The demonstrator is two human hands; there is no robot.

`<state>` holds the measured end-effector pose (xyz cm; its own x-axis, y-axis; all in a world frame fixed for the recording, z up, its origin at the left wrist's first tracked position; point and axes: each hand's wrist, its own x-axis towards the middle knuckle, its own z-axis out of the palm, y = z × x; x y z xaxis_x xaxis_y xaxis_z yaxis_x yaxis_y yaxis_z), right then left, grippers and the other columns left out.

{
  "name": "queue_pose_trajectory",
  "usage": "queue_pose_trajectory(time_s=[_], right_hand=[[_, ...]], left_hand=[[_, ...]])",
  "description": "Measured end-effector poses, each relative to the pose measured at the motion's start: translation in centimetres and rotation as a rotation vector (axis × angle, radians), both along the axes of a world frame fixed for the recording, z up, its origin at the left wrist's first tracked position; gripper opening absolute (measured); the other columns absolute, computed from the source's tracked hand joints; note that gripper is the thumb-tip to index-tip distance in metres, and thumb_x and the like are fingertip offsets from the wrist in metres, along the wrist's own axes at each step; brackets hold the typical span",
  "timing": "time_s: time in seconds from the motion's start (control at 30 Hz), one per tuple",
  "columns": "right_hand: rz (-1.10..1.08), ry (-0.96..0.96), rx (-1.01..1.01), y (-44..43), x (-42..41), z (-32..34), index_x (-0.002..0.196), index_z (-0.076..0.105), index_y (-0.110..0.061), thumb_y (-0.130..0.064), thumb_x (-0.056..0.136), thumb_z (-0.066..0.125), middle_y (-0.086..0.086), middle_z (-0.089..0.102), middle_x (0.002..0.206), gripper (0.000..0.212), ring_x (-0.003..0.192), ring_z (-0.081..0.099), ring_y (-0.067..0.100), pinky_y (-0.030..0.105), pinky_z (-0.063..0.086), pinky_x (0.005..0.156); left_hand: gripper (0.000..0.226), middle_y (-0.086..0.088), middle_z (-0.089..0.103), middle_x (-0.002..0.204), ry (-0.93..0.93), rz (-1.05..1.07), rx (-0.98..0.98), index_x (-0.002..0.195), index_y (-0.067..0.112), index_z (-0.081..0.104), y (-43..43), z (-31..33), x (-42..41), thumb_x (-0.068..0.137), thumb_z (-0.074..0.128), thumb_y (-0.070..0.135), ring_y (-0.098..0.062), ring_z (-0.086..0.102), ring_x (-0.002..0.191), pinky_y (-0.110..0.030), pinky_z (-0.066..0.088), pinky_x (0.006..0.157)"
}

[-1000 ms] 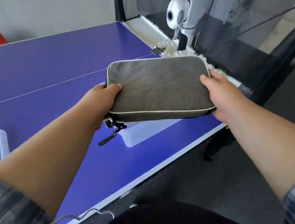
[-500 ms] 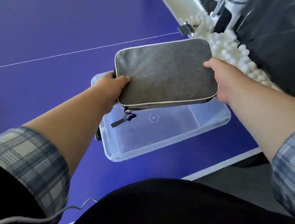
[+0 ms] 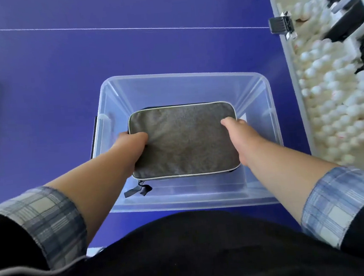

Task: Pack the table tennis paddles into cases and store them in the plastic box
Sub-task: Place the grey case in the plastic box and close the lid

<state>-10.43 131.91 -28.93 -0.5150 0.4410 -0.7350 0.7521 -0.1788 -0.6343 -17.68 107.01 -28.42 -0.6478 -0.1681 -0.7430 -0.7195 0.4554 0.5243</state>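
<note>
The blue tabletop [image 3: 169, 51] is carrying the clear plastic box [image 3: 184, 75]; low inside it the grey paddle case [image 3: 183, 140] is being held level, with the left hand [image 3: 133, 142] and right hand [image 3: 238, 133] gripping its short ends. Letting go unevenly risks it landing tilted, trapping the dangling zipper pull [image 3: 137, 190].

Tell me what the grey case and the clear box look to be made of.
Case: woven textile, possibly a felt-like or heathered fabric, matte. Its grey face looks flecked and soft, with no shine. Box: clear plastic, smooth and glossy. The blue table shows through its walls, and its rim catches light.
</note>
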Motion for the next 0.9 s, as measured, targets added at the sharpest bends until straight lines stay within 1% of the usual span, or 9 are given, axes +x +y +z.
queue_pose_trajectory(time_s=[0.17,0.3,0.37,0.47,0.53,0.6,0.73,0.83,0.9], right_hand=[[0.013,-0.16,0.023,0.0,0.3,-1.8,0.142,0.045,-0.022,-0.056,0.086,0.064,0.0,0.051,0.118,0.068,0.094,0.05,0.023,0.033,0.038,0.071],[0.002,-0.176,0.021,0.0,0.4,-2.6,0.149,0.038,-0.017,-0.059,0.086,0.065,0.004,0.05,0.144,0.08,0.113,0.05,0.025,0.037,0.035,0.085],[0.021,-0.186,0.078,-0.1,0.4,-2.6,0.15,0.035,-0.016,-0.062,0.086,0.063,0.005,0.047,0.149,0.084,0.129,0.049,0.029,0.037,0.034,0.087],[0.067,-0.178,0.205,-0.4,0.4,-2.2,0.151,0.033,-0.015,-0.055,0.088,0.064,0.007,0.046,0.149,0.081,0.131,0.048,0.033,0.037,0.038,0.093],[0.097,-0.107,0.337,-1.0,-0.2,-1.2,0.153,0.031,-0.017,-0.043,0.088,0.064,0.008,0.045,0.149,0.077,0.129,0.05,0.033,0.039,0.045,0.101],[0.185,0.001,0.504,-2.4,-1.3,0.4,0.156,0.027,-0.021,-0.039,0.088,0.06,0.006,0.038,0.155,0.078,0.135,0.046,0.03,0.045,0.044,0.108],[0.325,0.325,0.726,-7.8,-3.7,4.3,0.155,0.031,-0.019,-0.036,0.094,0.061,0.005,0.033,0.158,0.071,0.145,0.031,0.024,0.04,0.03,0.116],[0.33,0.544,0.779,-13.6,-4.8,6.6,0.149,0.041,-0.013,-0.025,0.095,0.063,0.009,0.043,0.152,0.06,0.142,0.036,0.024,0.037,0.03,0.116],[0.32,0.637,0.796,-17.7,-5.6,7.9,0.146,0.045,-0.012,-0.022,0.094,0.063,0.007,0.047,0.15,0.056,0.14,0.04,0.023,0.038,0.033,0.115]], left_hand=[[0.023,-0.006,0.057,0.088,-0.038,-0.061,-0.038,0.102,0.019,0.057,1.1,-1.5,0.3,0.08,0.052,0.022,-0.022,0.053,0.073,-0.027,0.038,0.057],[0.032,-0.008,0.059,0.096,-0.029,-0.148,-0.084,0.11,0.018,0.057,0.9,-2.1,0.0,0.08,0.051,0.026,-0.026,0.055,0.082,-0.03,0.039,0.061],[0.037,-0.011,0.061,0.102,-0.026,-0.18,-0.099,0.115,0.016,0.056,0.9,-2.2,0.0,0.08,0.052,0.027,-0.03,0.057,0.091,-0.032,0.043,0.066],[0.042,-0.013,0.059,0.106,-0.004,-0.219,-0.163,0.124,0.014,0.049,1.1,-1.8,0.2,0.083,0.052,0.026,-0.033,0.057,0.094,-0.037,0.047,0.075],[0.055,-0.012,0.056,0.117,0.043,-0.293,-0.243,0.137,0.015,0.039,1.0,-1.1,0.2,0.085,0.053,0.025,-0.034,0.055,0.094,-0.038,0.048,0.079],[0.067,-0.007,0.051,0.127,0.151,-0.371,-0.242,0.147,0.023,0.029,0.7,0.1,0.5,0.084,0.053,0.027,-0.029,0.058,0.092,-0.034,0.047,0.071],[0.063,0.014,0.047,0.139,0.397,-0.37,0.076,0.146,0.04,0.032,-1.5,3.2,1.0,0.088,0.053,0.029,0.005,0.057,0.09,-0.025,0.054,0.06],[0.05,0.026,0.054,0.128,0.539,-0.294,0.306,0.138,0.041,0.042,-5.1,5.7,1.2,0.092,0.057,0.026,0.013,0.056,0.102,-0.004,0.046,0.059],[0.041,0.028,0.06,0.117,0.582,-0.247,0.378,0.127,0.043,0.049,-8.3,7.2,0.8,0.09,0.056,0.028,0.012,0.06,0.097,-0.008,0.049,0.064]])
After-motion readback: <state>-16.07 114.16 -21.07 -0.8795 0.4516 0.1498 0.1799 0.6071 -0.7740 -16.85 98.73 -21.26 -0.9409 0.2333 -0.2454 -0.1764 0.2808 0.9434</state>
